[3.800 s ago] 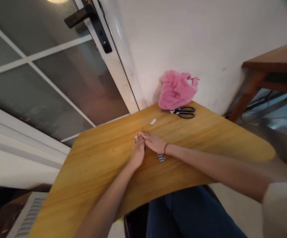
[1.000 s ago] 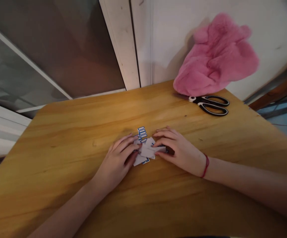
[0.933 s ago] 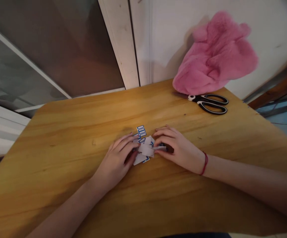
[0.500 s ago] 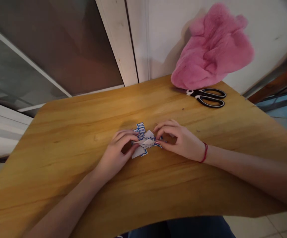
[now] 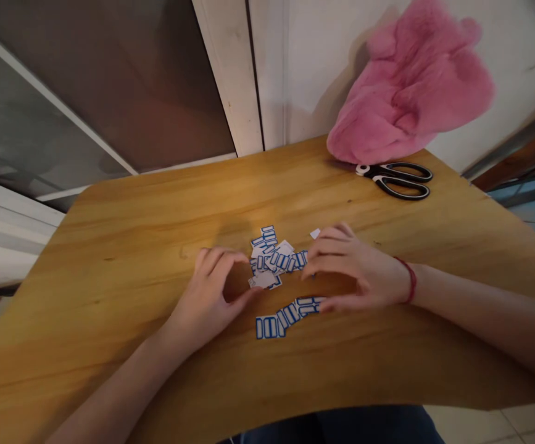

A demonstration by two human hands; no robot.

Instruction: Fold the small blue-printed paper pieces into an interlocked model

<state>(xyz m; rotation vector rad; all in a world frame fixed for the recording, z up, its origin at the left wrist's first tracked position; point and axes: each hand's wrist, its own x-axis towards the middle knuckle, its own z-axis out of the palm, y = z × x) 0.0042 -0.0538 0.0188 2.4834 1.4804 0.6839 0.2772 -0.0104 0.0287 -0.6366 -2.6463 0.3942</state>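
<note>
White paper pieces printed with blue-edged boxes lie in a loose pile (image 5: 276, 260) on the wooden table (image 5: 156, 234), between the person's two hands. Some show the printed side, others a blank face. Nearer the person, a curved row (image 5: 288, 316) of printed pieces lies apart from the pile.

The left hand (image 5: 214, 287) curves at the pile's left side with its grip released, thumb and fingers spread wide; whether its tips touch the paper cannot be told. The right hand (image 5: 353, 268), a red cord (image 5: 410, 282) around its wrist, is likewise parted, its fingers beside the pile's right end. Its thumb is at the row's right end, though contact there is unclear. Just beyond its fingers lies a small white slip (image 5: 315, 234).

Farther back, black-handled scissors (image 5: 403, 180) lie on the table, their blades partly hidden at the base of a fluffy pink bundle (image 5: 410, 92) near the wall (image 5: 313, 68).
</note>
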